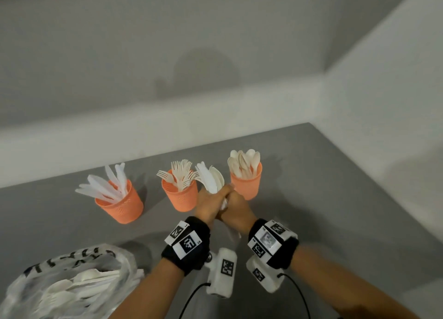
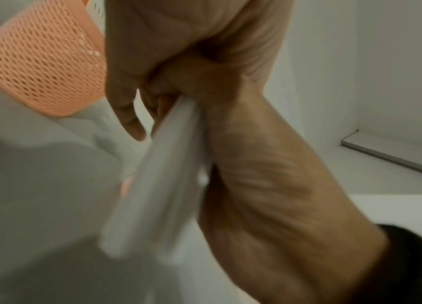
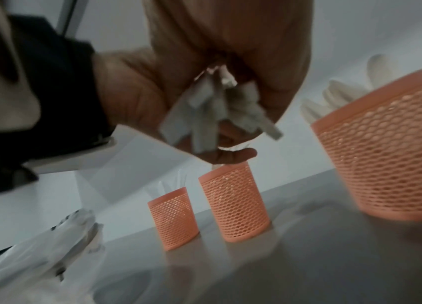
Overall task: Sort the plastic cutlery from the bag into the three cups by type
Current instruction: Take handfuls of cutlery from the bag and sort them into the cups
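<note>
Three orange mesh cups stand in a row on the grey table: a left cup (image 1: 121,205) with knives, a middle cup (image 1: 181,197) with forks, a right cup (image 1: 247,183) with spoons. Both hands meet between the middle and right cups around one bundle of white cutlery (image 1: 211,177) whose heads fan upward. My left hand (image 1: 209,205) and right hand (image 1: 236,205) both grip the handles (image 3: 212,111). The bundle (image 2: 163,174) looks blurred in the left wrist view. A clear plastic bag (image 1: 67,285) holding more white cutlery lies at the near left.
The table ends at a white wall (image 1: 167,127) behind the cups and another wall at the right. Black cables (image 1: 189,299) trail from the wrist cameras near the front edge. Bare grey table surface (image 1: 335,199) lies right of the spoon cup.
</note>
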Motion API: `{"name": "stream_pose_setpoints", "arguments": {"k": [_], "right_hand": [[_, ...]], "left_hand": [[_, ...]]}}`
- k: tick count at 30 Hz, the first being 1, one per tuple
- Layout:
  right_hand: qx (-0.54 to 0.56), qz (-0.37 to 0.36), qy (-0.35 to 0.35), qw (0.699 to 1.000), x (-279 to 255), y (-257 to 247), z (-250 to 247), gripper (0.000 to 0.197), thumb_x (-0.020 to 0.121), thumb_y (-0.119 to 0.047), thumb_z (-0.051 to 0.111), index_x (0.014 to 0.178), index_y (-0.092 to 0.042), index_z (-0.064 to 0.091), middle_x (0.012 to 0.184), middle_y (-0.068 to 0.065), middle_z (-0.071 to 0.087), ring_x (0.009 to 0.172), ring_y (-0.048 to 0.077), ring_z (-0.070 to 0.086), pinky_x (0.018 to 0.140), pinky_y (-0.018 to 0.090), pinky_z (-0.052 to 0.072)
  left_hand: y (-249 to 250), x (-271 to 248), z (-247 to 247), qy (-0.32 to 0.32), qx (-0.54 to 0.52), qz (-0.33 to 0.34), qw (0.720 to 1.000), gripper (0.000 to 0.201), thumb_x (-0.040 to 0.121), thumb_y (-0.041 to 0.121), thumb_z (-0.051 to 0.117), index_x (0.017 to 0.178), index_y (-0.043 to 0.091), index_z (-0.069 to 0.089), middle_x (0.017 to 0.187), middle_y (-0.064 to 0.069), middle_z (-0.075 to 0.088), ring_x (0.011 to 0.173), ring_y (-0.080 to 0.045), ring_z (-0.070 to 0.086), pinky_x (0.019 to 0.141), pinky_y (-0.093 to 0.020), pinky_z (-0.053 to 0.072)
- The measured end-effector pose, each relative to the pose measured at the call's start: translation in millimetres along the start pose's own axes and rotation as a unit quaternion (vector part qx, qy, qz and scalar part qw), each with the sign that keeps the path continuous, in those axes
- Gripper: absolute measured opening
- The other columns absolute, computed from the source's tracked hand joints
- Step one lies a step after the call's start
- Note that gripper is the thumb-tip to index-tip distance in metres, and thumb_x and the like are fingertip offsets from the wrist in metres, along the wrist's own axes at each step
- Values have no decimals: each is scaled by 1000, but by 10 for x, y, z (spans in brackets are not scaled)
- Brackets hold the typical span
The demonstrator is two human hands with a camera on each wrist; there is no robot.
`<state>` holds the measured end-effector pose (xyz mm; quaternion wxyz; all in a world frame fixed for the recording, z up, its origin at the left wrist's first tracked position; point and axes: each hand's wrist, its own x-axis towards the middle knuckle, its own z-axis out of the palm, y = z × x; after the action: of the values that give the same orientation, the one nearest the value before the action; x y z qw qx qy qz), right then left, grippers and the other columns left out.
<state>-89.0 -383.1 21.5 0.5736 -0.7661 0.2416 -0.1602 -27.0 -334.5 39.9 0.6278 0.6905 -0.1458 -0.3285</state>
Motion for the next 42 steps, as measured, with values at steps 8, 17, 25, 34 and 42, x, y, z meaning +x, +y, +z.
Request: {"name": "stream_pose_setpoints", "arguments": {"k": [8, 17, 25, 34, 42], "right_hand": [[194, 103, -196, 956, -70, 2, -194, 13, 87, 3, 55, 89, -9, 59, 72, 10, 62, 53, 9, 63, 50, 20, 52], [239, 128, -95, 958, -99, 87, -50, 5, 89, -11, 59, 90, -6, 59, 54, 6, 52, 40, 12, 52, 43, 22, 47], [223, 91, -81, 967, -49, 122, -123, 7, 90, -20, 59, 89, -13, 58, 63, 8, 56, 36, 8, 49, 37, 19, 42], [239, 93, -78, 963, -57, 119, -163, 20, 94, -24, 52, 108, -10, 58, 68, 5, 64, 45, 11, 58, 44, 23, 49], [273, 106, -49, 955, -42, 163, -145, 40, 93, -22, 53, 127, -1, 48, 71, 2, 72, 56, 12, 68, 48, 24, 53]], "left_hand": [[-41, -18, -44, -89, -1, -20, 996, 13, 86, 19, 64, 83, 5, 63, 73, -5, 67, 60, -10, 66, 55, -20, 53], [25, 7, -201, -106, 63, 5, 992, 37, 80, 39, 66, 106, 13, 61, 90, -3, 70, 84, -17, 67, 82, -31, 54], [1, 7, -227, 30, 45, 56, 997, 17, 81, 19, 69, 75, 15, 54, 62, -1, 56, 55, -14, 53, 58, -28, 46], [-33, 49, -280, 23, 30, 48, 998, 15, 93, 11, 51, 91, 1, 61, 77, -9, 64, 63, -19, 60, 61, -22, 55], [-1, -18, -261, 30, -30, 39, 998, 20, 99, 14, 36, 101, 7, 54, 80, -8, 66, 56, -11, 63, 58, -24, 52]]}}
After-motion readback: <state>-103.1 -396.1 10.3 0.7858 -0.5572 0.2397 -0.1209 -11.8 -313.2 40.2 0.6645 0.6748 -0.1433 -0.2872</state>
